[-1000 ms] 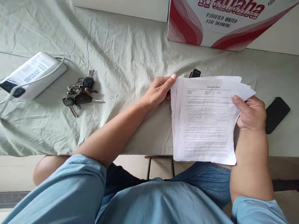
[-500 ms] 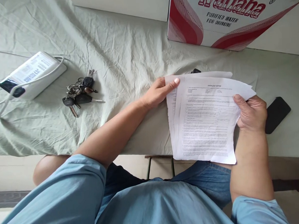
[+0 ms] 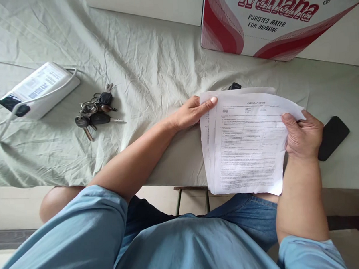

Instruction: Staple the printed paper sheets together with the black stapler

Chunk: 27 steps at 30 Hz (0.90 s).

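Several printed paper sheets (image 3: 248,147), loosely stacked and slightly fanned, hang between my two hands above the table's front edge. The top sheet is headed "Overleaf Notes" and its edges look worn. My left hand (image 3: 193,111) pinches the upper left corner, thumb on top and fingers behind the paper. On the upper right edge my right hand (image 3: 304,134) is closed, its thumb pressed on the front; the other fingers are partly hidden. A small black object (image 3: 234,86) shows just past the top edge of the sheets, mostly covered, so its kind is unclear.
A green cloth (image 3: 151,59) covers the table. At the left lie a bunch of keys (image 3: 98,110) and a white device (image 3: 40,89) with a cable. A black phone-like slab (image 3: 333,138) lies right of my right hand. A Wahaha water carton (image 3: 270,25) stands at the back.
The sheets have tilted a little and their top edge sits slightly lower. My right hand has shifted slightly to the right; my left hand is almost still.
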### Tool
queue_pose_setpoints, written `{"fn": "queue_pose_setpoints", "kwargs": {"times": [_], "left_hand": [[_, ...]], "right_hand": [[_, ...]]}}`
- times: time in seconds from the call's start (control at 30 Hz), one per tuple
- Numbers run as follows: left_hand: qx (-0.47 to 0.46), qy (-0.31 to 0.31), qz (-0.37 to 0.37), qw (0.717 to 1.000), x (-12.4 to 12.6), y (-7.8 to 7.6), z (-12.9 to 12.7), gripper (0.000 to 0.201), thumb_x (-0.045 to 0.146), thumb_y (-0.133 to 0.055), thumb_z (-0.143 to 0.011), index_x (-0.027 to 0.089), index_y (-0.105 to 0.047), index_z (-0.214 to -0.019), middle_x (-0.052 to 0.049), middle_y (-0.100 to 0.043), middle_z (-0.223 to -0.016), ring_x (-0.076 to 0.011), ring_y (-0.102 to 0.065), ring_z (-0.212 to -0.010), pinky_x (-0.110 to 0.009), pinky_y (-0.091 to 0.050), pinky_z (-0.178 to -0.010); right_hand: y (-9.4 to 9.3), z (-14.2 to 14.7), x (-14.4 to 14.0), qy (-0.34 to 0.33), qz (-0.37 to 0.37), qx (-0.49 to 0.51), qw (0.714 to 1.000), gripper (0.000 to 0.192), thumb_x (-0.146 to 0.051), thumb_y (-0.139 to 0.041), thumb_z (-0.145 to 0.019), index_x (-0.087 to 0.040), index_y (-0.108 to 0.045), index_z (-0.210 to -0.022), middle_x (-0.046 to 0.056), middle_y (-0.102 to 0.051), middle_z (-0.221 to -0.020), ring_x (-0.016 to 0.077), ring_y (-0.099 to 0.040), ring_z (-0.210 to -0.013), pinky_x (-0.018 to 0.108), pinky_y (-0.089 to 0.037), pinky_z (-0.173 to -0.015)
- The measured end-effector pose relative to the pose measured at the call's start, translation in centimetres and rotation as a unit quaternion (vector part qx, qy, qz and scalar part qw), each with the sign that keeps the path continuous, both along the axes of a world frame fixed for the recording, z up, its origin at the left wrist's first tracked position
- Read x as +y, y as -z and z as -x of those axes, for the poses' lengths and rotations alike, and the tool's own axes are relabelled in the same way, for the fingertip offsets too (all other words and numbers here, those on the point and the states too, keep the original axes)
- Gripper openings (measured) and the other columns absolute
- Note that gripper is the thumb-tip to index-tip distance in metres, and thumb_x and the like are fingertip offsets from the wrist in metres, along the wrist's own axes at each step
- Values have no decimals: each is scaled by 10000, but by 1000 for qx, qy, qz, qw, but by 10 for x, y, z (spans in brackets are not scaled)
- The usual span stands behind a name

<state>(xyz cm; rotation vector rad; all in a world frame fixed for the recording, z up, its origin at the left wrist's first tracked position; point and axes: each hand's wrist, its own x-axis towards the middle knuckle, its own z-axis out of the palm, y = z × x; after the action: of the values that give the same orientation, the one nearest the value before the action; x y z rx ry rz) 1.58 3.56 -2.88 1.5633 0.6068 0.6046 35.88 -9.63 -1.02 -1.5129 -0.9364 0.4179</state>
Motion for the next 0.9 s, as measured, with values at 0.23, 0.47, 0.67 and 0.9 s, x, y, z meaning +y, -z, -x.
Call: {"fn": "queue_pose_setpoints", "kwargs": {"times": [0.23, 0.47, 0.67, 0.9], "left_hand": [[15, -35, 33, 999, -2, 0, -4, 817, 978, -606, -1009, 186, -788, -1096, -109, -863, -1132, -320, -836, -1110, -411, -689, -953], [-13, -66, 53, 996, -5, -1, -5, 776, 938, -548, -1067, 198, -783, -1061, -94, -841, -1002, -332, -854, -1111, -433, -715, -939], [-11, -52, 47, 997, -2, 0, -5, 777, 934, -578, -1055, 189, -796, -1084, -119, -862, -1059, -349, -864, -1130, -441, -722, -948], [14, -30, -3, 999, 0, 1, -2, 697, 858, -814, -953, 192, -808, -1157, -120, -895, -1150, -339, -858, -1148, -455, -721, -1030]], "right_hand": [[5, -2, 2, 25, -25, -40, 999, 484, -626, -1089, -628, -233, -899, -838, -22, -777, -755, 166, -634, -705, 345, -561, -707], [6, -28, 7, 76, -76, -58, 993, 588, -719, -1094, -540, -232, -843, -754, -45, -698, -680, 169, -591, -666, 426, -619, -822], [2, -12, 5, 71, -54, -51, 995, 558, -724, -1081, -582, -248, -845, -752, -29, -728, -714, 188, -614, -699, 406, -603, -772], [6, 8, 3, 23, -28, -78, 996, 506, -698, -1052, -733, -242, -901, -893, -37, -747, -737, 158, -617, -686, 380, -618, -790]]}}
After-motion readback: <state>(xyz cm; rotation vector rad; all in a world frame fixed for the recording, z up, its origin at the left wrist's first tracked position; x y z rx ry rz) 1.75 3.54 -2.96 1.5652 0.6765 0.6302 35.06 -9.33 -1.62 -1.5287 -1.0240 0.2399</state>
